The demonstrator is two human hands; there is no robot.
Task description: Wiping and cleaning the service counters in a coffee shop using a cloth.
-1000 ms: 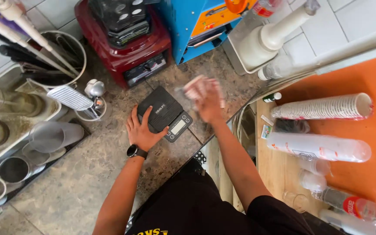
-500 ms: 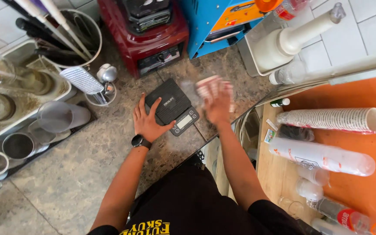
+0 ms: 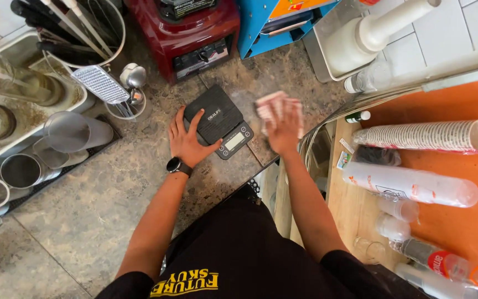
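change: camera view shifted since half a second ago, scale now sits more central; right hand with cloth stays blurred beside the scale, left hand stays planted on the scale's left side
right hand (image 3: pixel 284 128): fingers closed loosely over a pink-white cloth (image 3: pixel 272 105), motion-blurred, exact grip can't tell; pressed on the counter just right of the scale
left hand (image 3: pixel 188 139): flat and open, fingers spread, grasping nothing; fingertips rest on the near-left edge of the scale, palm on the counter; black smartwatch (image 3: pixel 177 165) on wrist
scale (image 3: pixel 218 119): black digital kitchen scale, turned diagonal, display at near-right corner, platform bare; centre of the counter, between both hands
counter (image 3: pixel 84 205): mottled brown-grey stone
far: red blender base (image 3: pixel 192 33) just behind scale, blue machine (image 3: pixel 283 19) to its right
left: metal strainer (image 3: pixel 100 84), utensil holder, grey pitcher (image 3: pixel 76 132), steel cups on a rack
right: orange surface (image 3: pixel 460 99) with a lying stack of paper cups (image 3: pixel 421 135), sleeve of clear plastic cups (image 3: pixel 410 184) nearer, bottles nearest
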